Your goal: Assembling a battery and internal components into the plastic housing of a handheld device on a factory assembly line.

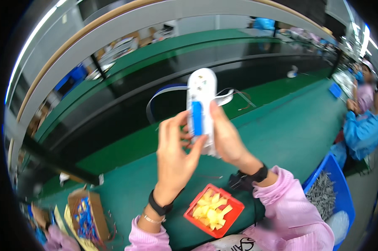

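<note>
Both hands hold up a long white plastic housing (202,79) with a rounded top, above the green bench. A blue rectangular block (197,118) sits lengthwise on its face, and small parts show near its top. My left hand (172,152) grips the lower left side, its thumb by the block's lower end. My right hand (228,138) is closed round the right side; its fingers are partly hidden behind the housing. Beyond the housing, a pale curved strip (166,89) shows on the left, and a white piece (226,98) with thin wires on the right.
A red tray (235,214) of yellow pieces (210,211) stands close to me. At left is a cardboard box (100,215) of blue parts and wires. A blue bin (344,201) holds grey metal parts at right. Co-workers sit on both sides; a dark conveyor (126,100) runs behind.
</note>
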Available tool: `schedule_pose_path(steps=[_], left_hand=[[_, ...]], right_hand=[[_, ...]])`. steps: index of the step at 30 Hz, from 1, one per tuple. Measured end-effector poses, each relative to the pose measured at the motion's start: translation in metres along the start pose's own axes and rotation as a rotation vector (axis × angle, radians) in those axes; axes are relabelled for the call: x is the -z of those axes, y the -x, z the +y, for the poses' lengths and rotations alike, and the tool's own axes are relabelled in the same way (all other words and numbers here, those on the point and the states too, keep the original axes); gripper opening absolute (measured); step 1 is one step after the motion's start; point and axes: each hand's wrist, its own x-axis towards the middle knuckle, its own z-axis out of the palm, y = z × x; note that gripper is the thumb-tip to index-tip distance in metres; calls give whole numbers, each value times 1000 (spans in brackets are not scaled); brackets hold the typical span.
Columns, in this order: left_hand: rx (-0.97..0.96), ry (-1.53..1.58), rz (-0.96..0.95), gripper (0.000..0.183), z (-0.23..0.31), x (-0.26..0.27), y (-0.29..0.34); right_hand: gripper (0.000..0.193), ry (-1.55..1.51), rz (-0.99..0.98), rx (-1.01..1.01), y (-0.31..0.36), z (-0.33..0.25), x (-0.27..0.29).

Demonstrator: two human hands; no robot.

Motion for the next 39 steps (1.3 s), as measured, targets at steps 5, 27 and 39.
schedule_pose_path(steps=[5,27,39], left_hand=[[34,-143,19,55,-3,-11,2],[-94,-329,-148,51,-44,-19,20],[193,48,-99,67,-33,-16,0]], right_hand=[[45,294,19,214,-1,10,-11],[59,696,23,255,-3,19,-11],[59,554,-95,41,-7,-6,-4]])
